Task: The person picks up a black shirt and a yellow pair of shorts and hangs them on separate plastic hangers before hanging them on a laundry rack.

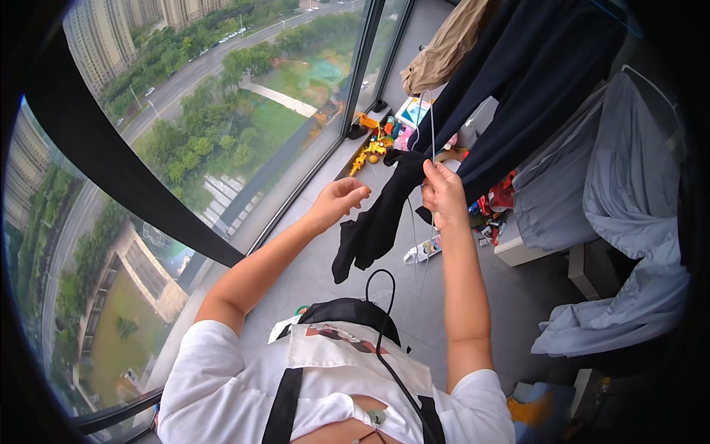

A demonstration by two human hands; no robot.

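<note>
White cloth short-sleeved T-shirt (200, 370) nearest cam, w/ off-white fabric bib (307, 357) over chest, wide black straps (283, 403) & thin black cable (379, 346). Bib has a reddish-and-dark cartoon-type print, details too small to tell. Right hand (444, 194) gripping pale thin wire hanger (432, 122), fingers wrapped, thumb on top. Soft matte-black cloth garment (392, 200) hangs just L of that hand, above floor: long, narrow, slightly creased, two sock-like lower ends side by side, approx. plain black all over. Can't tell if right hand pinches cloth too. Left hand (342, 200) just beside garment, fingers loosely curled; can't tell if anything's pinched. Beyond: dark navy cloth trousers (510, 74) hanging, yellow plastic toys (362, 157) by window, slim white item w/ coloured markings (423, 250) on grey tiled floor (296, 274), markings unreadable.
</note>
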